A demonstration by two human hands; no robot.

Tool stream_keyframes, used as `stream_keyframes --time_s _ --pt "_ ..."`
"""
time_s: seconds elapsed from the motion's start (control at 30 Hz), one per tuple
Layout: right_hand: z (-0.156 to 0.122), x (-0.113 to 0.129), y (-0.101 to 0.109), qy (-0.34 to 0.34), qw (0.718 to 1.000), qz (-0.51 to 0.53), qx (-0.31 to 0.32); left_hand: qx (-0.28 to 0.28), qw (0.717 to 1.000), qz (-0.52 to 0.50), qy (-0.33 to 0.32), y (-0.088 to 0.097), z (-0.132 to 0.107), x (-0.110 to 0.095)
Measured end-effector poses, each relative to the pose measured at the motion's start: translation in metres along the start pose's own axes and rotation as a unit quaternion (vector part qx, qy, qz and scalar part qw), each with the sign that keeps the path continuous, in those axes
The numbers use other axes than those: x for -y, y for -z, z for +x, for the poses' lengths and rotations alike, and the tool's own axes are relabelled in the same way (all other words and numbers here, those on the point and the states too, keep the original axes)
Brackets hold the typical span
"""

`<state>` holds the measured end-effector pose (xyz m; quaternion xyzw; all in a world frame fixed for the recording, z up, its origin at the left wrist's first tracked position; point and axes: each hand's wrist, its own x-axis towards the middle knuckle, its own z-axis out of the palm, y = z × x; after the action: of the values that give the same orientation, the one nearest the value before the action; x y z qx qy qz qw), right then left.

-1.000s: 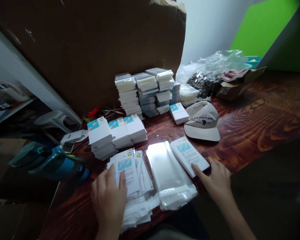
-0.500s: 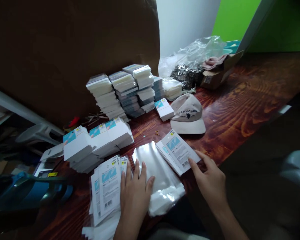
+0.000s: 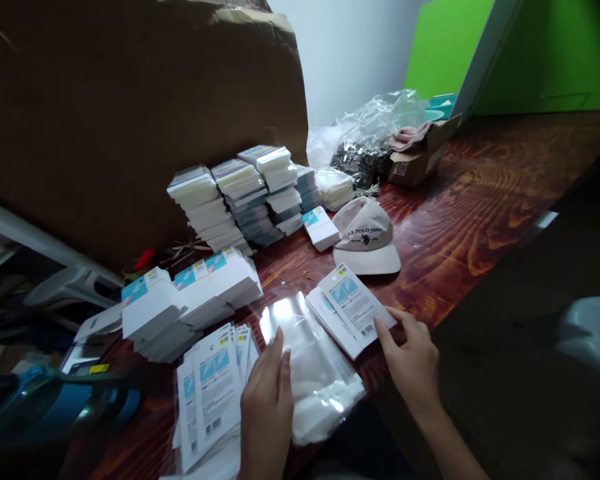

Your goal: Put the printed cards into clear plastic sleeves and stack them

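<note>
My left hand [image 3: 267,400] lies flat, fingers together, on the left side of a pile of clear plastic sleeves [image 3: 313,363] at the table's near edge. My right hand [image 3: 410,360] touches the near corner of a small stack of white printed cards [image 3: 350,307], thumb and fingers pinching the top card's edge. To the left of the sleeves lies a fanned heap of bagged cards [image 3: 213,387].
Three leaning piles of white cards [image 3: 190,300] sit behind the heap. Tall stacks of packs [image 3: 245,193] stand against a big cardboard box [image 3: 130,113]. A beige cap [image 3: 365,237], a plastic bag [image 3: 375,133] and a small carton [image 3: 420,157] lie further back on the wooden table [image 3: 480,220].
My left hand moved from the bagged heap onto the clear sleeves. My right hand stayed at the card stack, whose top card now sits lifted and skewed. The view shifted right.
</note>
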<state>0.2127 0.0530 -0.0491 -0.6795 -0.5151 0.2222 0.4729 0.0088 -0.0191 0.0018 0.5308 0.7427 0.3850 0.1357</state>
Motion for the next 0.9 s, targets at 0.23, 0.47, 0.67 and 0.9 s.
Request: stream_keyframes --time_s 0.23,0.47,0.67,0.9 --pt "-0.007 0.006 0.012 -0.102 0.986 0.132 0.006 -0.106 0.954 -0.234 0.154 0.023 -0.005 -0.025" --pt "-0.037 0.035 0.042 -0.242 0.876 0.333 0.251 -0.139 0.925 -0.324 0.138 0.034 -0.013 -0.027" --pt "-0.049 0.061 0.043 -0.222 0.872 0.311 0.305 -0.093 0.856 -0.477 0.178 0.037 -0.026 -0.031" --pt "-0.058 0.067 0.029 -0.187 0.888 0.313 0.279 -0.103 0.758 -0.572 0.296 0.047 -0.031 -0.026"
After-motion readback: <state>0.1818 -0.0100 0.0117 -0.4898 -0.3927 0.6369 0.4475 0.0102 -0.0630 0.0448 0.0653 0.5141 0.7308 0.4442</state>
